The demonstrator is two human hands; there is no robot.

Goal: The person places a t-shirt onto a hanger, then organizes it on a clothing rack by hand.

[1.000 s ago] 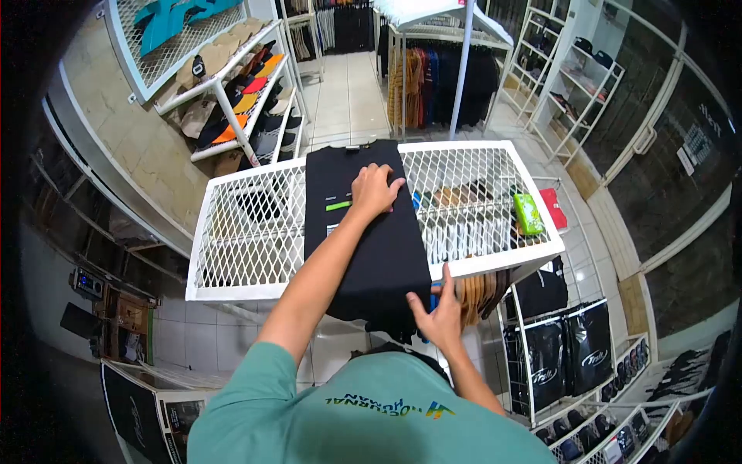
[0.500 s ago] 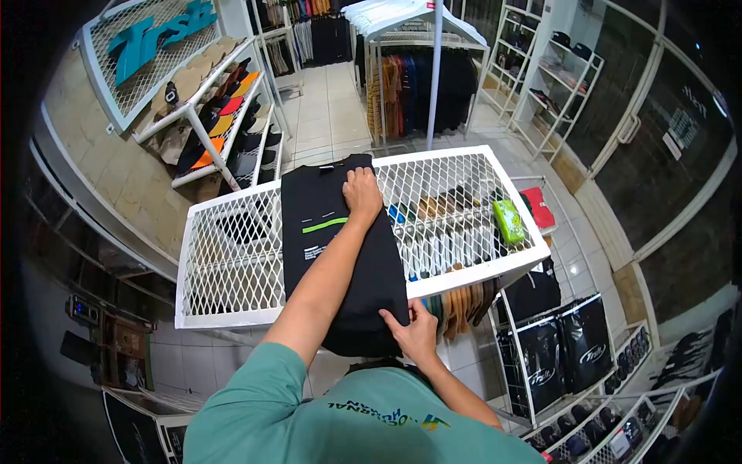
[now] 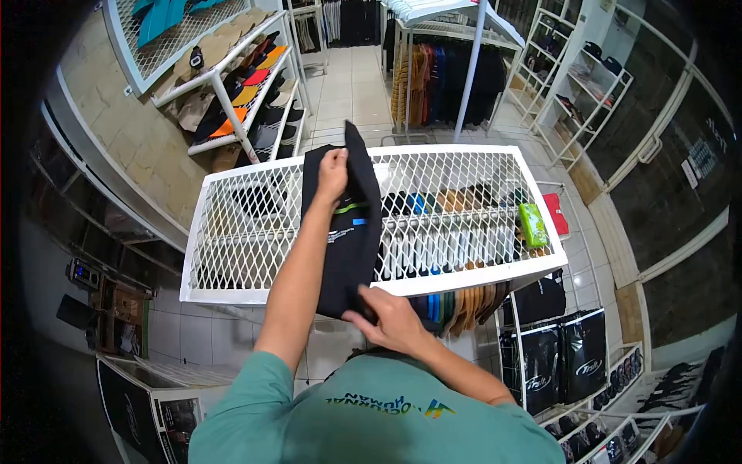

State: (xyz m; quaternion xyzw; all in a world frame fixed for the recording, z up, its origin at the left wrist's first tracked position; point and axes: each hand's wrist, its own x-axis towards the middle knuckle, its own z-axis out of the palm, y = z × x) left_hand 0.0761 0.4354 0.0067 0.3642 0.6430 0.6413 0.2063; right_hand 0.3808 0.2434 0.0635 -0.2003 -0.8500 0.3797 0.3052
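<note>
A black T-shirt [image 3: 340,263] with a green stripe and small white print lies lengthwise across the white mesh table. Its right side is lifted and folding over toward the left, hiding part of the print. At the shirt's far end, my left hand [image 3: 334,176] is closed on the fabric beside the raised flap. My right hand [image 3: 390,321] grips the near end of the shirt between thumb and fingers, by the table's front edge. The near hem hangs slightly past that edge.
A green packet [image 3: 532,225] lies at the right end of the mesh table [image 3: 456,288]. Clothes hang beneath the mesh. A cap shelf [image 3: 224,100] stands at the left, a clothes rack [image 3: 452,81] beyond the table, and black printed bags [image 3: 583,352] at the right.
The shirt's right side has risen and swung leftward, narrowing the shirt. Both hands have shifted left across the table with the fabric, and the camera view has shifted slightly.
</note>
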